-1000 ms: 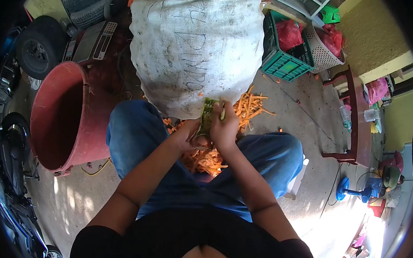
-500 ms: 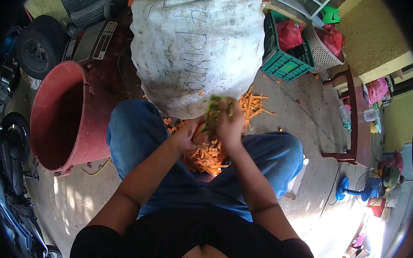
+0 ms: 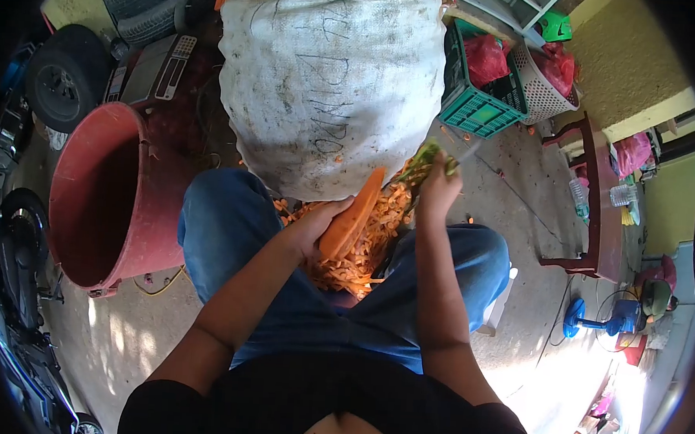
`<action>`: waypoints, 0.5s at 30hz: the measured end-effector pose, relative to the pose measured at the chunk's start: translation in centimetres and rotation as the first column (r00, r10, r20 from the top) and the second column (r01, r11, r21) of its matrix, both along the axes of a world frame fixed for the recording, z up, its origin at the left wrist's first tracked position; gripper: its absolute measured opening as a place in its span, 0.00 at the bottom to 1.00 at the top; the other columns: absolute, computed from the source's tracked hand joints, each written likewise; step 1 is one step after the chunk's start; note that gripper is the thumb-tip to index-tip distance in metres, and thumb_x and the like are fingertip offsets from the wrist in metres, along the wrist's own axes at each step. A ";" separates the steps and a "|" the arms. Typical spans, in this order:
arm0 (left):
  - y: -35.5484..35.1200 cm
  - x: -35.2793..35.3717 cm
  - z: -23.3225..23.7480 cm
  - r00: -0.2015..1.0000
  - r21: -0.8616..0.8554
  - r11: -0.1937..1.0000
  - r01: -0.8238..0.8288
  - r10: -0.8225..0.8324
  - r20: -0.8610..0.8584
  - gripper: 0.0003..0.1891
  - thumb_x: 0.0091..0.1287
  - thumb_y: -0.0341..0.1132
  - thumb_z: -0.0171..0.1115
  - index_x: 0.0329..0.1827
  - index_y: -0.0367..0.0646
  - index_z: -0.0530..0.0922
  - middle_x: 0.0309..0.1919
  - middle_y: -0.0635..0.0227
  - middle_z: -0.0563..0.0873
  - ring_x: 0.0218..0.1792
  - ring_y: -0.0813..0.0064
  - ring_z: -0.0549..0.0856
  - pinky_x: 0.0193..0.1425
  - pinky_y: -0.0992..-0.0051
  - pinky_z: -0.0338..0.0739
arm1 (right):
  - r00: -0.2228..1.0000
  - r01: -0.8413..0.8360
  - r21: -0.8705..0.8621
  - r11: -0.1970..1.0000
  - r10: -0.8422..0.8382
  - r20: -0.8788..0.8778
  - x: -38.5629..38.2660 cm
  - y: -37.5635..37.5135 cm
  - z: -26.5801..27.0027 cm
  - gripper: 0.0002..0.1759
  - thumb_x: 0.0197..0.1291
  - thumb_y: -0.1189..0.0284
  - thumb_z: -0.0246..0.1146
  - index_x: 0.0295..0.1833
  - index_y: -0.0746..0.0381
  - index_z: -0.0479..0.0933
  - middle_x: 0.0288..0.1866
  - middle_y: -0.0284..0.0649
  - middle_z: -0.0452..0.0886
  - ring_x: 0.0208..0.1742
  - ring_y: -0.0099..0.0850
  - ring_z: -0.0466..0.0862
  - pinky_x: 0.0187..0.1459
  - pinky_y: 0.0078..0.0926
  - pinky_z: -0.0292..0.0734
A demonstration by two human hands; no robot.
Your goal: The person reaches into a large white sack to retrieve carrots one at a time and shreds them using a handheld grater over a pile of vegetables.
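Observation:
My left hand [image 3: 313, 229] is wrapped round the thick end of an orange carrot [image 3: 353, 217], its tapering tip pointing up and away from me. Out to the right, my right hand [image 3: 441, 189] is closed on a mottled green thing [image 3: 420, 164] whose kind I cannot make out. A blurred, pale blade [image 3: 470, 151] sticks out beyond that hand; its handle is hidden. Below both hands, between my knees, lies a heap of orange peelings [image 3: 352, 271]. More peelings spread up to the sack's lower edge.
A full white sack [image 3: 331, 82] with handwriting stands right in front. To the left is a large red tub [image 3: 163, 207]. A green crate [image 3: 482, 118] and a white basket [image 3: 548, 102] stand at the back right, beyond which is a dark red wooden piece of furniture [image 3: 600, 199].
My hands were together over the green thing; now they are apart. The right has moved right with the green thing, and the carrot in my left hand is in plain view.

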State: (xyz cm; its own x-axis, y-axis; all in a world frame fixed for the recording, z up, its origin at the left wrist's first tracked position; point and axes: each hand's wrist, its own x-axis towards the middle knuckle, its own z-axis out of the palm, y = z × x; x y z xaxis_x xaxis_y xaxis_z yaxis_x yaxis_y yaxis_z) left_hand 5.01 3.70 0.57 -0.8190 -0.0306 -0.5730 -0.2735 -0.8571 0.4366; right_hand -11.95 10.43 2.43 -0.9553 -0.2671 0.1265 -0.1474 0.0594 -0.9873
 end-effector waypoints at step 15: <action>1.4 1.1 1.9 0.975 -0.011 0.977 0.214 -0.214 -0.067 0.22 0.66 0.46 0.37 0.49 0.34 0.65 0.31 0.57 0.76 0.26 0.69 0.79 0.32 0.73 0.77 | 0.937 0.323 0.304 0.896 -0.258 -0.236 -5.0 0.2 -3.0 0.11 0.56 0.69 0.53 0.31 0.69 0.70 0.18 0.44 0.73 0.17 0.30 0.72 0.21 0.28 0.65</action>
State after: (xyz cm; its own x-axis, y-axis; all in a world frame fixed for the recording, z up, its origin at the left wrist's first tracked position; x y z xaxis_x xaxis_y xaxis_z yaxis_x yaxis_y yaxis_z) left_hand 6.11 5.07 2.47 -0.8433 0.1474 -0.5168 -0.4203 -0.7802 0.4633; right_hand -16.97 10.62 -0.62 -0.9646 -0.0383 0.2608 -0.2499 0.4474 -0.8587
